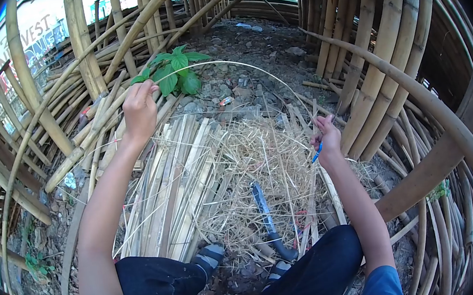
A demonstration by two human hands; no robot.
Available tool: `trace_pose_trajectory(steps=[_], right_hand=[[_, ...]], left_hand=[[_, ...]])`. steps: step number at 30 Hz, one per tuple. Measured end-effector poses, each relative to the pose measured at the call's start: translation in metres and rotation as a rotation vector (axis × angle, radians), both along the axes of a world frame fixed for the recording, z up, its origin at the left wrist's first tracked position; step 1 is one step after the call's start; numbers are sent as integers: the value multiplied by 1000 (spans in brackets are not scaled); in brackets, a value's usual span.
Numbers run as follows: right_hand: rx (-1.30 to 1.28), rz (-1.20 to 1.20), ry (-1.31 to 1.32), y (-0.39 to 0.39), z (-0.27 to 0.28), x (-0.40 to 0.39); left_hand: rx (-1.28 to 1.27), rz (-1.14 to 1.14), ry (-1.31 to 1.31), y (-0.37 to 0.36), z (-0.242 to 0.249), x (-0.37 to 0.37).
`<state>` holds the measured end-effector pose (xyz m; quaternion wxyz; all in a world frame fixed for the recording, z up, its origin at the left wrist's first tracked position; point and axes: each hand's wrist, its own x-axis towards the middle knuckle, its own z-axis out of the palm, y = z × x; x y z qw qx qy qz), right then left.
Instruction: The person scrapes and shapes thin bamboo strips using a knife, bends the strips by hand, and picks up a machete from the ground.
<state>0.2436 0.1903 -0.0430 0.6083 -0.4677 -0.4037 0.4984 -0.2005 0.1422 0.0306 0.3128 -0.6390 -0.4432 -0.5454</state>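
Observation:
A thin, pale bamboo strip (216, 62) arcs upward between my two hands. My left hand (140, 108) is raised at the left, its fingers pinched on one end of the strip. Lower at the right, my right hand (328, 138) has its fingers closed around the other end. A small blue thing (317, 153) shows at the right hand's lower edge; its kind is hard to make out. Below the hands, a long bluish blade with a curved dark handle (263, 208) lies on a heap of bamboo shavings (255, 163), between my feet.
Split bamboo slats (178, 194) lie left of the shavings. A green leafy plant (179, 73) grows behind them among stones. Upright bamboo poles (370, 76) stand at the right, and a curved pole (415, 91) crosses there. More bamboo poles (85, 54) stand at the left.

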Motion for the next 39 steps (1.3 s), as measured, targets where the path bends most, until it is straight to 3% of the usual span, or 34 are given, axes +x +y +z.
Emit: trace_pose_trajectory(steps=[5,17,23,25,28,29,32,36,39], right_hand=[[-15,18,39,2,-3,-12],[137,-18,-158,-9,5,-25],[265,-180,-214,-3,0,-26],[609,-426,-607,14,-13,-12],[688,-472,-719,5,-2,10],[893,-487,-815,-2,5,14],[1066,-468,-841,-3,6,24],[1078,-400,-788,-13,18,13],[1159,-378,-828,-14,21,7]], left_hand=[[2,-22,-67,-1,7,5],[5,60,-125,-2,9,-7],[-4,91,-114,-4,6,-14],[-25,44,-47,-6,1,-20],[-75,-42,85,-11,-15,-46],[-108,-74,143,-13,-23,-57],[-239,-70,215,-28,-33,-59],[-464,-200,246,-42,-29,-23],[-460,-281,255,-50,-18,16]])
